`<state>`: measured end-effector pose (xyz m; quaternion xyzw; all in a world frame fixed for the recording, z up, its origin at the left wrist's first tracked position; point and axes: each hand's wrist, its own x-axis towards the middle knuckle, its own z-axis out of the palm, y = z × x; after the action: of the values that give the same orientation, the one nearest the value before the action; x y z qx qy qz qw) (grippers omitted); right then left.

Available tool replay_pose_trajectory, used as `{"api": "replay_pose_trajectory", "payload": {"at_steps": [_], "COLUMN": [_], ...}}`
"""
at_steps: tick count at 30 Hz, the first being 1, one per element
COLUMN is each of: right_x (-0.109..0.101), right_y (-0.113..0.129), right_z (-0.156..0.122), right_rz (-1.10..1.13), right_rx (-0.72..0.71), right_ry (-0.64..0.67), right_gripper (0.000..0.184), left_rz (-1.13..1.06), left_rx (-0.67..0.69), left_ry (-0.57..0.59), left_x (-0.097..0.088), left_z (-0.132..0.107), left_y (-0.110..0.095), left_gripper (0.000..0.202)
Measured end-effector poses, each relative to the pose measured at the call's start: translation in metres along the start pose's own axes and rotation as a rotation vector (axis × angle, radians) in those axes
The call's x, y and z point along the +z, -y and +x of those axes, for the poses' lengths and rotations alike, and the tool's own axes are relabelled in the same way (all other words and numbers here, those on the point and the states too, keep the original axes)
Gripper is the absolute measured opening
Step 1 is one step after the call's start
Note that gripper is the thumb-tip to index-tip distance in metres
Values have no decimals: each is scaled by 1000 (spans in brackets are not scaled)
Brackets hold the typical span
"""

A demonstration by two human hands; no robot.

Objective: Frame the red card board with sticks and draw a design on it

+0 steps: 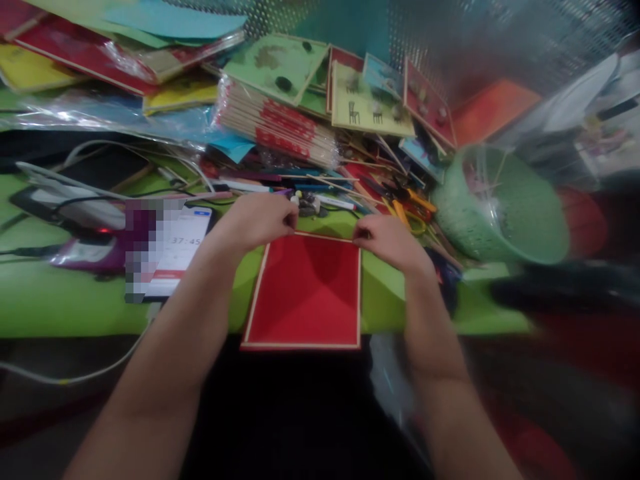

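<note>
A red card (310, 290) lies on the green tabletop in front of me, its lower edge reaching over the table's front edge. Thin pale wooden sticks run along its left, right and bottom edges. Another thin wooden stick (325, 236) spans the card's far edge. My left hand (264, 217) is closed in a pinch at that stick's left end, by the card's far left corner. At the opposite end, my right hand (389, 240) pinches too, near the far right corner. The fingertips of both hands are partly hidden.
A phone (187, 247) with a running timer lies left, beside a purple device (90, 250) and cables. Behind are pens, orange-handled pliers (400, 200), a packet of wooden sticks (275, 123) and decorated cards (370, 103). A green basket (500, 207) stands right.
</note>
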<state>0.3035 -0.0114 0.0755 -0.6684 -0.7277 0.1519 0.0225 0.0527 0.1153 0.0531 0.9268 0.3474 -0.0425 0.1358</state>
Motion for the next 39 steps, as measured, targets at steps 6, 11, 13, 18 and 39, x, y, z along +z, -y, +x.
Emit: {"api": "replay_pose_trajectory", "payload": {"at_steps": [6, 11, 13, 18, 39], "right_x": [2, 2, 2, -3, 43], "right_y": [0, 1, 0, 3, 18], "right_z": [0, -1, 0, -3, -86], "right_rz": [-12, -1, 2, -13, 178], "right_rx": [-1, -6, -10, 17, 85], "right_ry": [-12, -8, -6, -24, -200], "right_gripper": [10, 10, 10, 10, 12], "left_rz": [15, 9, 12, 11, 43], "left_rx": [-28, -11, -23, -29, 15], "left_ry": [33, 5, 0, -16, -14], "left_x": [-7, -6, -4, -2, -3], "left_z": [-3, -4, -3, -3, -2], "left_y": [-7, -7, -6, -6, -18], "left_gripper": [28, 28, 27, 28, 20]}}
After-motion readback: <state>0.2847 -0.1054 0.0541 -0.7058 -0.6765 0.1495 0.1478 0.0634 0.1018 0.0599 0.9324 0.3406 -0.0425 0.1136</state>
